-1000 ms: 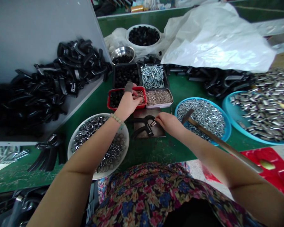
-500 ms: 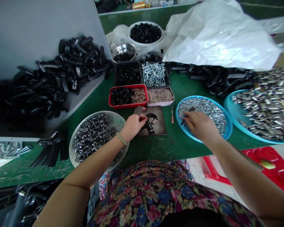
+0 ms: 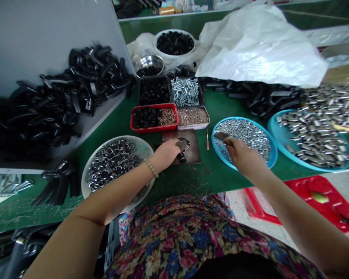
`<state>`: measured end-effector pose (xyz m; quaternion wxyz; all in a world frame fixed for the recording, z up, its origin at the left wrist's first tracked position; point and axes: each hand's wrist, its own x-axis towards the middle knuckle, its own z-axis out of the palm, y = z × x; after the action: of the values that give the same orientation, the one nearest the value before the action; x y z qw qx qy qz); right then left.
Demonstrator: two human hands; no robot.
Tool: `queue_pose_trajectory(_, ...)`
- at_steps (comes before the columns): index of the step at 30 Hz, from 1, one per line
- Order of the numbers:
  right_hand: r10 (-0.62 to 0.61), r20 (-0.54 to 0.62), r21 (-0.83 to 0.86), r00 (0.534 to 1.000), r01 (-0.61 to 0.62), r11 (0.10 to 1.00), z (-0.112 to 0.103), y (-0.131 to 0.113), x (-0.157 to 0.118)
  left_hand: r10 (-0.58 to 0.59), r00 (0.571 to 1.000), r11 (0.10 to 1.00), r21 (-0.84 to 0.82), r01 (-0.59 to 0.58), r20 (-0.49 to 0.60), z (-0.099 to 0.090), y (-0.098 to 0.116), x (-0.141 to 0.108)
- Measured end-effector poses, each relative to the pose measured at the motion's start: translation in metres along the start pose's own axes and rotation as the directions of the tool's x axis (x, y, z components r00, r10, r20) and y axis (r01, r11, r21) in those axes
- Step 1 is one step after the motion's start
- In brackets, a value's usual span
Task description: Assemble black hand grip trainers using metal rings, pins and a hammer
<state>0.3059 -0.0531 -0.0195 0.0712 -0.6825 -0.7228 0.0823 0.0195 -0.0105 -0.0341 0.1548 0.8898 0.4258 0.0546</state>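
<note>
My left hand (image 3: pixel 165 153) rests on a black spring clip (image 3: pixel 182 150) lying on a dark metal plate (image 3: pixel 194 155), its fingers shut around the clip. A small silver piece shows at the clip's top end. My right hand (image 3: pixel 244 153) is shut on a hammer (image 3: pixel 221 135), whose steel head pokes out past my fingers. The hand hangs above a blue tray of steel nuts (image 3: pixel 275 155). My forearm hides most of the wooden handle.
A white bowl of steel rings (image 3: pixel 119 136) sits left of the plate. Beyond stand a red tray (image 3: pixel 154 128) and other small trays of caps, screws and pins. Black clips are heaped on a grey board (image 3: pixel 99 112). An orange-handled awl (image 3: pixel 207 140) lies beside the plate.
My left hand has gone from the red tray down onto the clip on the plate. My right hand has brought the hammer leftward and over the blue tray.
</note>
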Motion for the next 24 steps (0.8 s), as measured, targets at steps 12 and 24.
queue_pose_trajectory(12,-0.184,-0.048,0.332,0.982,0.190,0.924,0.001,-0.054,0.010,-0.041,0.997,0.998,0.037,0.043,-0.071,0.006,-0.012,-0.004)
queue_pose_trajectory(24,-0.152,-0.020,0.347,0.988,0.150,0.926,0.006,-0.040,0.003,-0.293,0.943,0.950,-0.159,0.268,-0.159,0.003,-0.017,-0.001)
